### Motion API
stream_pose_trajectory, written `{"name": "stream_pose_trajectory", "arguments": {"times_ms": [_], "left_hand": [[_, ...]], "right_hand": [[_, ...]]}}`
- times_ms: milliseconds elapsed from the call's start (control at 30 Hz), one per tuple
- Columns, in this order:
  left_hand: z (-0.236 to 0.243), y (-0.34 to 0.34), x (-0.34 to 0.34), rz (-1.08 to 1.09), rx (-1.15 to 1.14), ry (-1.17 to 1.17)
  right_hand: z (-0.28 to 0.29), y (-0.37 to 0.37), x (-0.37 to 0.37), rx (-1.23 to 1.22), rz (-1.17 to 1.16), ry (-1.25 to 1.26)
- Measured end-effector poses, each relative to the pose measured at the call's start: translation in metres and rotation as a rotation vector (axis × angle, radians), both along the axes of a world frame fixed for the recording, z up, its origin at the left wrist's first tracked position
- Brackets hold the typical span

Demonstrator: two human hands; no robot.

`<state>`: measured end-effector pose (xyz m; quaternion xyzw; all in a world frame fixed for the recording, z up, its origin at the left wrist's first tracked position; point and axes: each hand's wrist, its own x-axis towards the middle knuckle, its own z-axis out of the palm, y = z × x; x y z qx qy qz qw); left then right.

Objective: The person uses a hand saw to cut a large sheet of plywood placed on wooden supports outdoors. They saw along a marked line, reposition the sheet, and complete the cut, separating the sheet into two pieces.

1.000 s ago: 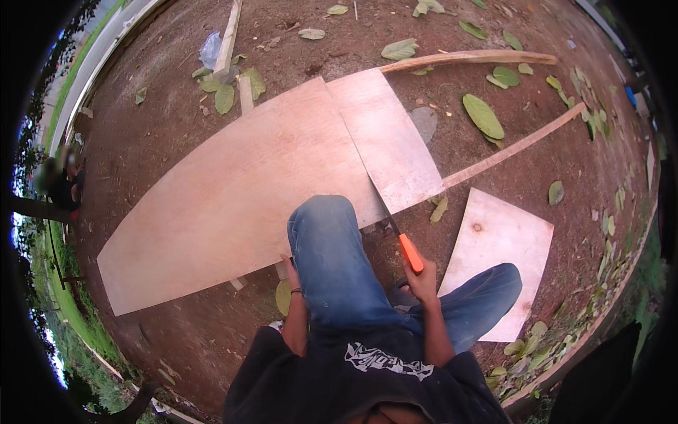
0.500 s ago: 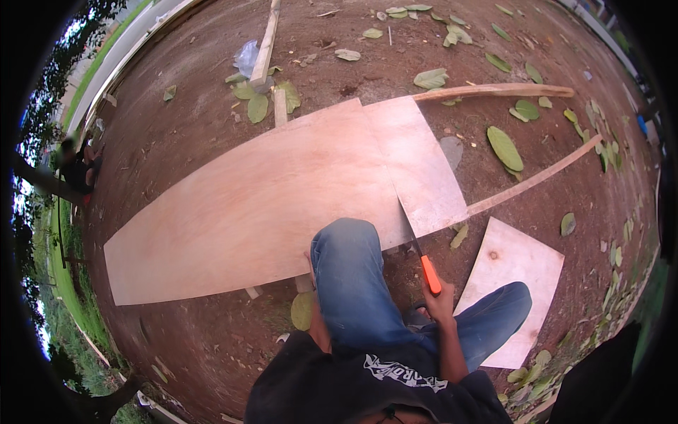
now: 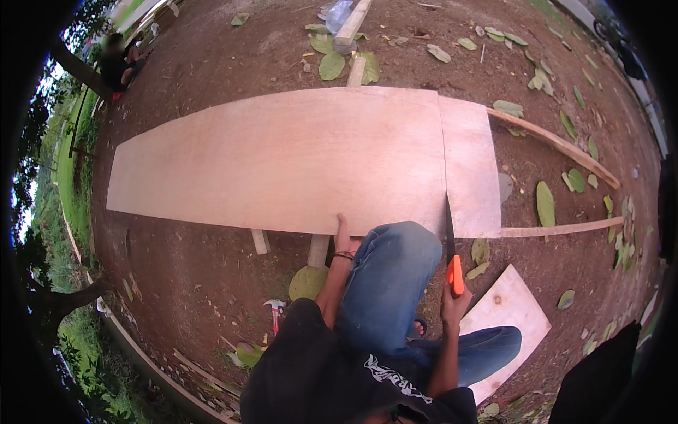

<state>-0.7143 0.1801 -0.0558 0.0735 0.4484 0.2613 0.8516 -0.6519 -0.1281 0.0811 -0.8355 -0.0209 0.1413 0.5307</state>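
Note:
My right hand (image 3: 452,300) is closed on the orange handle of a saw (image 3: 455,274); its dark blade sits in a long seam between a large pale plywood sheet (image 3: 268,155) and a narrower right-hand section (image 3: 472,155). My left hand (image 3: 342,240) grips the sheet's near edge, thumb on top, fingers mostly hidden, just left of my bent knee, which is at that edge beside the blade. Wooden battens (image 3: 554,145) run under the plywood and out to the right. A loose angular plywood offcut (image 3: 505,304) lies on the dirt beneath my right leg.
A red-handled hammer (image 3: 275,314) lies left of my legs. Beyond the sheet are short timber pieces (image 3: 353,21), a plastic bag (image 3: 337,14) and scattered green leaves (image 3: 544,205). A person (image 3: 120,67) sits at the far left beside a tree trunk (image 3: 78,67).
The view has turned, so the sheet now lies level across it. More of my left hand on the edge shows, and the hammer has come into sight. The saw stays at the seam.

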Motion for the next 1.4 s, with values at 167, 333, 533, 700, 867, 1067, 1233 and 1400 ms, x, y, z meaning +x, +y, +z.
{"name": "stream_pose_trajectory", "arguments": {"times_ms": [167, 333, 533, 700, 867, 1067, 1233, 1400], "left_hand": [[-0.053, 0.002, -0.003, 0.062, 0.042, -0.011], [-0.047, 0.003, -0.008, 0.069, 0.054, 0.036], [-0.009, 0.001, -0.001, -0.023, 0.102, 0.195], [-0.005, -0.007, -0.003, -0.156, 0.033, 0.197], [-0.012, -0.008, -0.018, -0.275, 0.059, 0.212], [-0.003, 0.009, -0.028, -0.388, 0.142, 0.237], [0.008, 0.022, -0.046, -0.489, 0.225, 0.255], [0.040, 0.047, -0.079, -0.618, 0.410, 0.310]], "right_hand": [[-0.011, -0.006, 0.014, 0.114, -0.024, 0.113], [-0.020, -0.020, 0.011, 0.124, 0.049, 0.134], [0.001, -0.023, 0.018, 0.132, 0.070, 0.227], [0.015, -0.025, 0.036, 0.086, 0.043, 0.257], [0.034, -0.003, 0.035, 0.017, 0.025, 0.259], [0.056, 0.020, 0.036, 0.023, -0.027, 0.216], [0.025, 0.001, 0.028, 0.112, 0.011, 0.210], [-0.017, -0.015, 0.014, 0.187, 0.081, 0.098]]}}
